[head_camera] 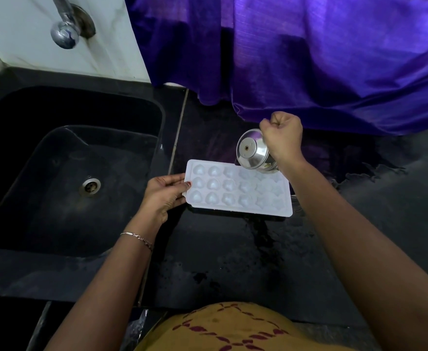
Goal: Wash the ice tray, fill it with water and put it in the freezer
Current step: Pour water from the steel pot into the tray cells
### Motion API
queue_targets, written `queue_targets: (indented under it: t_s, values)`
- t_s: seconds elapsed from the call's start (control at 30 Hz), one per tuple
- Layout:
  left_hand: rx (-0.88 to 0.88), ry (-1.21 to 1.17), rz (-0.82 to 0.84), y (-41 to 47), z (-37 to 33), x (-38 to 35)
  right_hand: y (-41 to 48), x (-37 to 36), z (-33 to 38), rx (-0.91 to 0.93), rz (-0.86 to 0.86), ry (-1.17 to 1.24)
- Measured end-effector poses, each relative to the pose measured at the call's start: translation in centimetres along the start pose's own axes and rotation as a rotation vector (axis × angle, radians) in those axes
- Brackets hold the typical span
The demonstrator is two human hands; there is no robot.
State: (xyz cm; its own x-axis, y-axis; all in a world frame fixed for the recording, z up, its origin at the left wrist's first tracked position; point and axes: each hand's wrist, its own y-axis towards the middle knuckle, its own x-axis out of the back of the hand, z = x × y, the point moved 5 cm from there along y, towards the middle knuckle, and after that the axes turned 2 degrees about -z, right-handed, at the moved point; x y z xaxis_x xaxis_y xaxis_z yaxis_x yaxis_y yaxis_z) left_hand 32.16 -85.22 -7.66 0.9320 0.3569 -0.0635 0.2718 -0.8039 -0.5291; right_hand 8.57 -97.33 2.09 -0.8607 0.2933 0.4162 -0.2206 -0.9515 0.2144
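Observation:
A white ice tray (pixel 238 190) with several heart and star moulds lies flat on the black counter (pixel 233 249), just right of the sink. My left hand (pixel 163 195) pinches the tray's left edge, thumb on top. My right hand (pixel 282 139) grips a small steel cup (pixel 252 153) that is tipped over, base towards me, above the tray's far right corner. The cup's mouth is hidden behind it, so I cannot tell whether water is flowing.
A deep black sink (pixel 68 173) with a round drain (pixel 90 186) fills the left. A chrome tap (pixel 64 26) juts from the white wall above it. A purple curtain (pixel 309 59) hangs over the counter's back edge. Water is spilled on the counter around the tray.

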Motion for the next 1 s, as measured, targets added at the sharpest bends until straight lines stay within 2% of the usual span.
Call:
queue_targets:
  t_s: [0.47, 1.0]
  values:
    - [-0.001, -0.001, 0.003, -0.08, -0.06, -0.05, -0.24, -0.67, 0.5, 0.087, 0.01, -0.135]
    - [-0.009, -0.003, 0.006, 0.0, 0.03, -0.03, -0.44, -0.74, 0.58, 0.097, 0.014, -0.138]
